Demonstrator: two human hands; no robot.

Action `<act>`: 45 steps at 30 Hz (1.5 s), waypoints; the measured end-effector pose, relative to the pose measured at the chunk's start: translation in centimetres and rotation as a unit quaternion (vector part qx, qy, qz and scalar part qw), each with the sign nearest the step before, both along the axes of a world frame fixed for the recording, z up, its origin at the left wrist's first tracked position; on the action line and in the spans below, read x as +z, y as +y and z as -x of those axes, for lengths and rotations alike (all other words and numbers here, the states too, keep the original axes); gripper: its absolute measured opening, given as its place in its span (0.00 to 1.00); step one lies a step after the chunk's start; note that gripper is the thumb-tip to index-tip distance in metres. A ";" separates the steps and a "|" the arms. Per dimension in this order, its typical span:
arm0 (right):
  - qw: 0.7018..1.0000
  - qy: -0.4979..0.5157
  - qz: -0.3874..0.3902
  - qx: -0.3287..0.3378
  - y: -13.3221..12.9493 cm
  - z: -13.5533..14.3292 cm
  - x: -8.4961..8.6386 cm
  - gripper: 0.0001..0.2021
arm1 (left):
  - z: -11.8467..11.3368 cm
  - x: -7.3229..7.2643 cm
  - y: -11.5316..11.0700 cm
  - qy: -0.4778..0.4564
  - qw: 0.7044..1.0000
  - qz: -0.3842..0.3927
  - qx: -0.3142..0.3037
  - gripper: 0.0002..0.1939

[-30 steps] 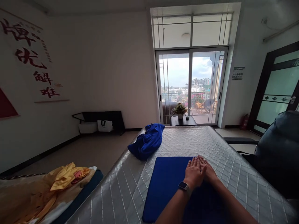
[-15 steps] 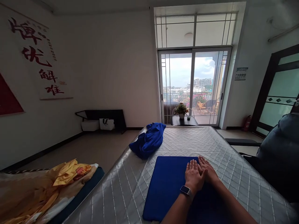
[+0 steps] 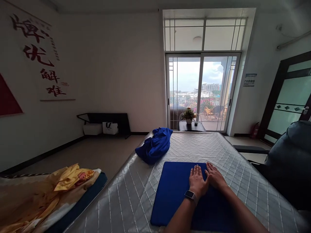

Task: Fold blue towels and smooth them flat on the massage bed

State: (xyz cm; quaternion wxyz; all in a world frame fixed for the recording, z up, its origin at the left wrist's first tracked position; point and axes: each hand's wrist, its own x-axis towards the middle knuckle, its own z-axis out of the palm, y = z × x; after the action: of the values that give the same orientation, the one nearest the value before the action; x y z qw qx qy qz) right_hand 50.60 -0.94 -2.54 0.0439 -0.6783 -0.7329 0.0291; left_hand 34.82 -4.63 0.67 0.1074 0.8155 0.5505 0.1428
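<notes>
A flat blue rectangular piece, smooth like a cloth-covered board or neatly folded fabric, lies on the silver quilted table cover. My left hand rests palm down on its upper part, fingers stretched out, a watch on the wrist. Beside it, my right hand also lies flat, near the piece's far right corner, its fingers extended. The two hands are very close, almost touching at the thumbs. Farther off, toward the left edge of the cover, sits a crumpled blue cloth.
Yellow and beige fabric lies at lower left. A dark padded chair stands on the right. Beyond the far edge, a small black table carries a potted plant before the sliding glass door. A black bench stands along the wall.
My left hand has slid slightly left across the blue piece, opening a small gap from my right hand. The right hand stays nearly in place. The camera view has shifted a little.
</notes>
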 end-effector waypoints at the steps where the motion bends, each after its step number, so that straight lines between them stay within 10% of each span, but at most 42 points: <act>1: 1.000 -0.001 0.000 0.001 0.0 0.0 0.0 0.33 | 0.2 0.0 0.0 -0.001 1.000 0.000 0.001 0.44; 10: 1.000 0.006 -0.001 -0.011 0.1 0.1 0.0 0.33 | 3.2 0.4 0.2 0.001 1.000 -0.001 0.013 0.51; 27: 0.999 0.025 0.002 -0.023 -0.1 -0.1 0.0 0.34 | 16.3 1.3 2.2 0.066 0.989 -0.015 0.130 0.52; 45: 1.000 0.018 -0.003 -0.018 -0.1 -0.2 0.2 0.34 | 17.2 0.2 2.9 0.054 0.986 -0.040 0.154 0.51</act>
State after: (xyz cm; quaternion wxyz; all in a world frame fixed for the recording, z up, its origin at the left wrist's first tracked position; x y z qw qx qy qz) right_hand 50.79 -1.08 -2.32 0.0595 -0.6905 -0.7199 0.0381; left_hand 17.62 -1.72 0.83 0.0210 0.7311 0.6683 0.1355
